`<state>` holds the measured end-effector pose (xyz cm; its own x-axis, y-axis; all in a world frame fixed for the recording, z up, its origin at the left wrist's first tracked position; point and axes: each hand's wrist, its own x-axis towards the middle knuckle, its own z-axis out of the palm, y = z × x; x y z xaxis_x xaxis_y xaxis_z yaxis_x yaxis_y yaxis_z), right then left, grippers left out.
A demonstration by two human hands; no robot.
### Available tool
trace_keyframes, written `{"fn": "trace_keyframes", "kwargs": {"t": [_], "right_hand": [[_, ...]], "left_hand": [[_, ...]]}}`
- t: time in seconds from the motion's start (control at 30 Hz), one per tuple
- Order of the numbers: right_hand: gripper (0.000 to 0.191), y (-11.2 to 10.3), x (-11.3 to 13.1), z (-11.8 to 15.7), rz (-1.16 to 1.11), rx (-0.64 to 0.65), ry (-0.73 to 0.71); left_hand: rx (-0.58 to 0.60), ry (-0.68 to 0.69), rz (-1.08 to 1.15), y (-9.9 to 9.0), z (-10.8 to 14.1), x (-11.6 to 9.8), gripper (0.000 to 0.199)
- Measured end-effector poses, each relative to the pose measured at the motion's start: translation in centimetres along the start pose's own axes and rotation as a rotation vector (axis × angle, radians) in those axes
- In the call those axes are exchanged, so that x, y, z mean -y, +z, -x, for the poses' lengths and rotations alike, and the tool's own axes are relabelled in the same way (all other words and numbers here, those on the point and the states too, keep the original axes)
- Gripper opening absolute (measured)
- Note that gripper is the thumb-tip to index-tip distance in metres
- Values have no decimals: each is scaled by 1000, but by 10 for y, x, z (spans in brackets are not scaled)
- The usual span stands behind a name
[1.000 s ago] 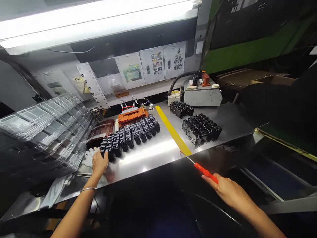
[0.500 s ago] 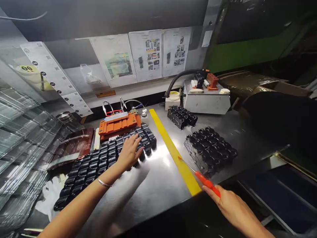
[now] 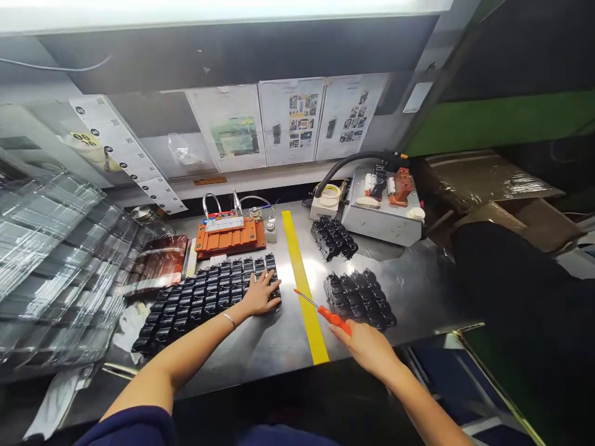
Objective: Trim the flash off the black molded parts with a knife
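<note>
On the left of the steel bench lies a long block of black ribbed plastic parts (image 3: 195, 303), set in rows. My left hand (image 3: 260, 294) rests on its right end, palm down and fingers spread. My right hand (image 3: 365, 341) is closed round the red handle of a screwdriver (image 3: 334, 318). The metal shaft slants up and left, its orange-red tip over the yellow tape strip (image 3: 304, 279). A smaller group of black parts (image 3: 360, 297) sits just beyond the right hand, partly behind it. Farther back is another small black group (image 3: 333, 237).
An orange fixture (image 3: 227, 238) stands behind the long block. At the back right is a grey machine box (image 3: 383, 210) with a black hose. Stacked clear plastic trays (image 3: 51, 266) fill the left side. A cardboard box (image 3: 525, 217) and a dark rounded shape (image 3: 502, 297) are at the right.
The view has shifted, showing more of the bench front and my left sleeve. My left hand now lies flatter at the block's right end. The screwdriver remains in my right hand, now nearer the left hand.
</note>
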<state>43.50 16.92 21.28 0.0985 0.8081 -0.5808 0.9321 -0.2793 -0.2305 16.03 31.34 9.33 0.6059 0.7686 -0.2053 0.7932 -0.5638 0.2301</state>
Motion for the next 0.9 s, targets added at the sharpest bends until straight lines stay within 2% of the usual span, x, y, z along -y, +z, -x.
{"fn": "trace_keyframes", "kwargs": {"t": [0.17,0.27,0.33,0.47,0.6,0.67,0.73,0.9], "right_hand": [[63,-52,-22,4,106,-57,17],[66,-74,-28,1,135,-107,20],[66,-77,-25,0,132,-98,-22],[63,-67,-12,-1,81,-20,-131],[63,-57,6,-8,49,58,-199],[62,-51,21,-13,51,95,-224],[59,-44,42,-17,62,132,-251],[58,-27,116,-26,85,187,-304]], "left_hand": [[11,-7,-2,-1,11,-16,64],[6,-5,3,-1,13,-20,63],[6,-3,8,-1,15,-21,64],[10,-7,27,-3,19,-23,66],[-53,-80,66,-7,23,-17,58],[-113,-169,78,-13,25,-3,53],[-171,-291,81,-20,26,19,51],[-260,-672,99,-42,26,101,54]]}}
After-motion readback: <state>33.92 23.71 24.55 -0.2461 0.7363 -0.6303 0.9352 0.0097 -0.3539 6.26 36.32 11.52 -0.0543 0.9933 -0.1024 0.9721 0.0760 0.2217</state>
